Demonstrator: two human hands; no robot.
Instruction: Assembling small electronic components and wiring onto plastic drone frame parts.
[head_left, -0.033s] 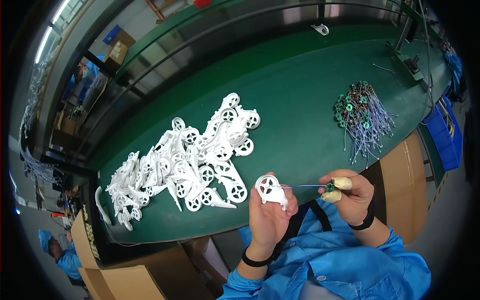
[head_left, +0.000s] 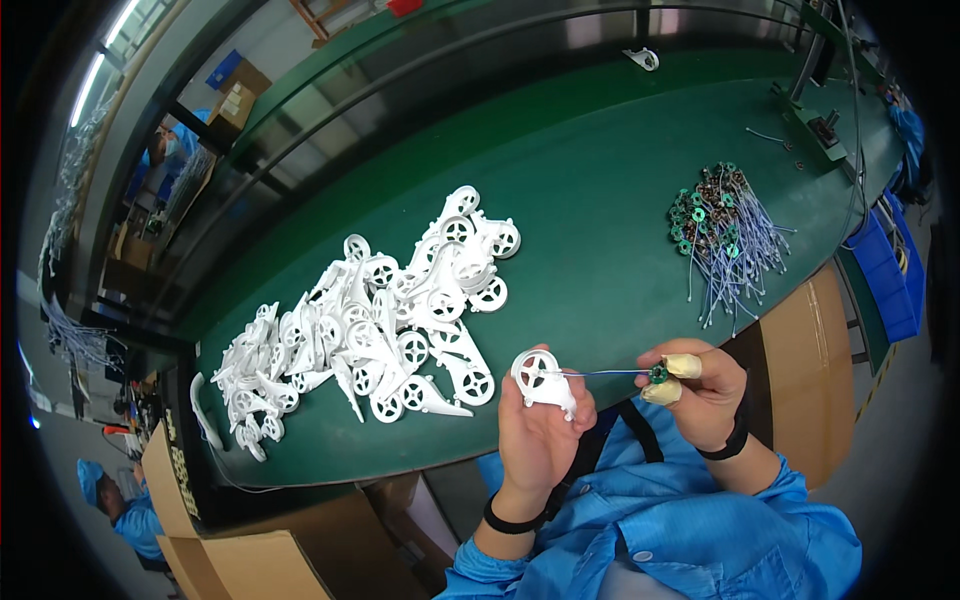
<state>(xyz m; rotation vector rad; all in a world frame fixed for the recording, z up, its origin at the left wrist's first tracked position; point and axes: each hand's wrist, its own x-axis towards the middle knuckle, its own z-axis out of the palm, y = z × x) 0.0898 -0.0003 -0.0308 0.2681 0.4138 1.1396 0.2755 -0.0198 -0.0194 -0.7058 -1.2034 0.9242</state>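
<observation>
My left hand (head_left: 541, 440) holds a white plastic part (head_left: 543, 384) with a round spoked ring and a short arm, fingers closed around its edges. Between the covered thumb and finger of my right hand (head_left: 703, 391) is a small green-and-copper motor coil (head_left: 659, 373). Its thin bluish wire (head_left: 605, 373) runs straight across to the ring of the white part; whether it passes through an opening there is too small to tell. Pale finger cots cover two fingertips of the right hand. Both hands are in front of the table's near edge.
On the green table (head_left: 590, 200) lies a big heap of white plastic parts (head_left: 380, 310) at left. Wired coils (head_left: 725, 230) are piled at right, and a lone white part (head_left: 642, 60) lies at the back. A blue bin (head_left: 890, 270) and cardboard boxes (head_left: 255, 565) stand beside the table.
</observation>
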